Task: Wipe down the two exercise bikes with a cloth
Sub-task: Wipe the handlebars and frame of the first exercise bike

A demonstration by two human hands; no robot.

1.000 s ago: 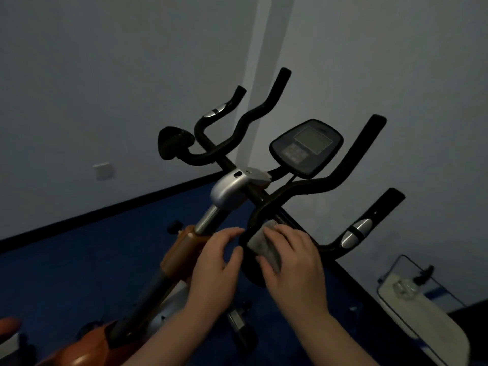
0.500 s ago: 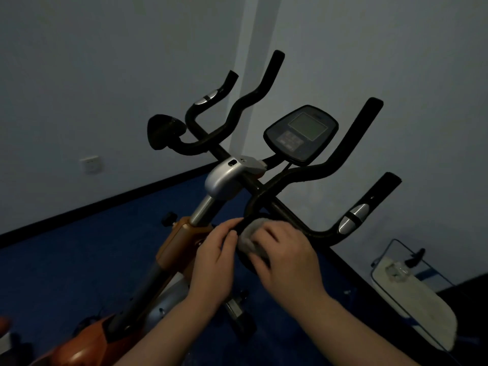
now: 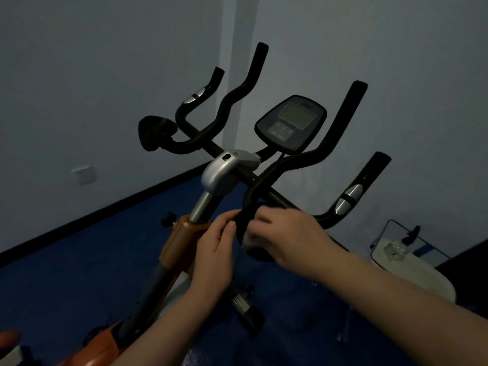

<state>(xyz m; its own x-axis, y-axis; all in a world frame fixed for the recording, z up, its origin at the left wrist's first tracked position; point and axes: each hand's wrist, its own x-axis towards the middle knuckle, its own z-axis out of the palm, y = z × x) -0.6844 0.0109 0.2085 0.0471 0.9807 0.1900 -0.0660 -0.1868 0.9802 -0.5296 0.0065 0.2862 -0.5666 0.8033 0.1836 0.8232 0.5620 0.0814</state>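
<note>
Cloth [image 3: 248, 240] shows only as a pale scrap under the right hand [image 3: 287, 239], which clasps it around the exercise bike's near handlebar loop [image 3: 244, 220] to rub it, while the left hand [image 3: 216, 247] pinches that loop steady.

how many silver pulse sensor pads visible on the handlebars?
2. One silver sensor pad sits on the far left grip, near its upturned end. The other silver sensor pad sits on the near right grip, split by a black band. Any on the grips' far sides would be hidden.

console [image 3: 290, 122] above handlebars [image 3: 311, 159], hands below
</note>
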